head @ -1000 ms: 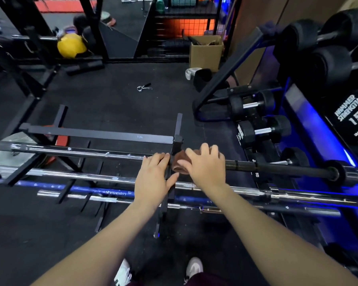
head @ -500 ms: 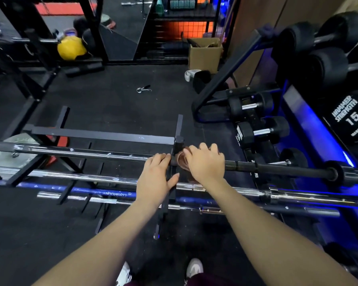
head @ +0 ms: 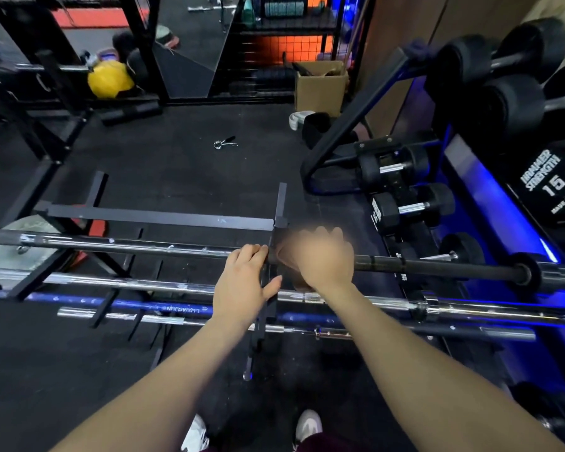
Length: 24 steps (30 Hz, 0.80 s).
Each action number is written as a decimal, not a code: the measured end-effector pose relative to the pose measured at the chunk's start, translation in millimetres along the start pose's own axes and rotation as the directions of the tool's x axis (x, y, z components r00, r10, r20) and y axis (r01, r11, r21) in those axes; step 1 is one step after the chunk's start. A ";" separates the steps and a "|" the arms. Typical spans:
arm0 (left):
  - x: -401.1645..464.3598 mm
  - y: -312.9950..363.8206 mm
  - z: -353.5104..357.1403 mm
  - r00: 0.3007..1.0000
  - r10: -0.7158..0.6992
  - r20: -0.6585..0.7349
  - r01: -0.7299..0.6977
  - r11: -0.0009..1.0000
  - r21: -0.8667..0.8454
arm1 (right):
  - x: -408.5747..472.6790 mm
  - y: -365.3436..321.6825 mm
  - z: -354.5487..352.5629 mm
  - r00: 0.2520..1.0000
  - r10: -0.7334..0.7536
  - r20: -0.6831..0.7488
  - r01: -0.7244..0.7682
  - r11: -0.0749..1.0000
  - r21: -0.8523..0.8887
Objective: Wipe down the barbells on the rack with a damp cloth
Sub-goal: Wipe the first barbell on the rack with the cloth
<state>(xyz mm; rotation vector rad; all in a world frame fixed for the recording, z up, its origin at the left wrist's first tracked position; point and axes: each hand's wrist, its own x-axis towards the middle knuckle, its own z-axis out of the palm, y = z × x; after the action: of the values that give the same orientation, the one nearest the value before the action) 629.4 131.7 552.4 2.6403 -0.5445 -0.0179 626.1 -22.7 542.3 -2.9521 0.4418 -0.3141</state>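
Note:
Several barbells lie across a low black rack (head: 163, 218). The top barbell (head: 437, 266) runs from left to right, chrome on the left and black on the right. My right hand (head: 323, 256), blurred by motion, grips a brown cloth (head: 296, 282) wrapped round this bar just right of the rack's upright. My left hand (head: 245, 278) holds the same bar just left of the upright, fingers curled over it. Below lie a chrome barbell (head: 128, 283) and a blue one (head: 118, 303).
A dumbbell rack with black dumbbells (head: 405, 207) stands at the right, lit blue. A cardboard box (head: 320, 86) and a yellow ball (head: 110, 79) sit at the back. A collar clip (head: 224, 143) lies on the black floor. My shoes (head: 307, 425) show below.
My right hand with the cloth has slid slightly along the top bar near the upright and is now blurred. My left hand has stayed where it was on the bar.

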 end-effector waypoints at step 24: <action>4.9 10.0 -11.8 0.996 -0.045 0.076 0.032 0.986 0.162 | -6.2 31.9 -10.8 0.998 -0.011 -0.063 0.005 0.996 -0.087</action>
<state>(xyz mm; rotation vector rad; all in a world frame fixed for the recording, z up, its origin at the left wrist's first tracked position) 631.4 126.5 567.7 2.8175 -0.5416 -0.0957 609.1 -52.1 546.2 -3.0359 0.4631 -0.4007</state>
